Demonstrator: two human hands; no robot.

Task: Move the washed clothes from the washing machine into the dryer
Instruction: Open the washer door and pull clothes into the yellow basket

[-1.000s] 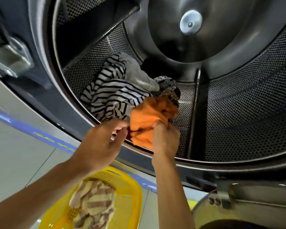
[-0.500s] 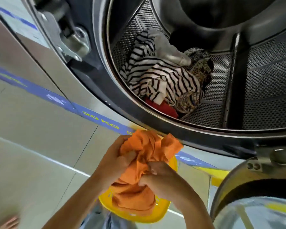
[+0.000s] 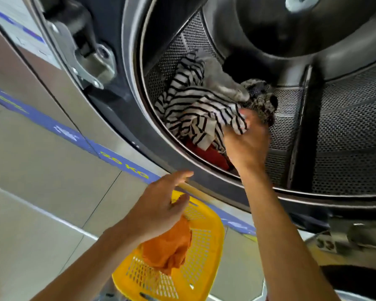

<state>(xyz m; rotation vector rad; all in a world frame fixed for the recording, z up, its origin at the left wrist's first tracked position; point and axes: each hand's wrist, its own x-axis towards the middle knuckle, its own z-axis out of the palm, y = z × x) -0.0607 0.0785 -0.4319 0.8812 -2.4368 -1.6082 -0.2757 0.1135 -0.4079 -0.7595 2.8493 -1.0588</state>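
Note:
The machine's steel drum (image 3: 345,135) stands open and holds a heap of clothes: a black-and-white striped garment (image 3: 193,109), a grey piece (image 3: 221,81), a dark patterned piece (image 3: 261,96) and something red (image 3: 208,154) underneath. My right hand (image 3: 245,140) reaches into the drum and grips the striped garment at its right edge. An orange cloth (image 3: 169,246) lies in the yellow basket (image 3: 206,257) below the drum opening. My left hand (image 3: 161,205) hovers just above the orange cloth with its fingers spread and holds nothing.
The drum's dark rubber rim (image 3: 152,148) curves between the basket and the clothes. A metal door hinge (image 3: 96,61) sits at the upper left. Pale tiled floor (image 3: 30,192) spreads to the left. Another round machine door (image 3: 356,279) shows at the lower right.
Both hands carried the orange cloth out of the drum and down to the basket. My left hand has let it go, and my right hand has gone back into the drum onto the striped garment.

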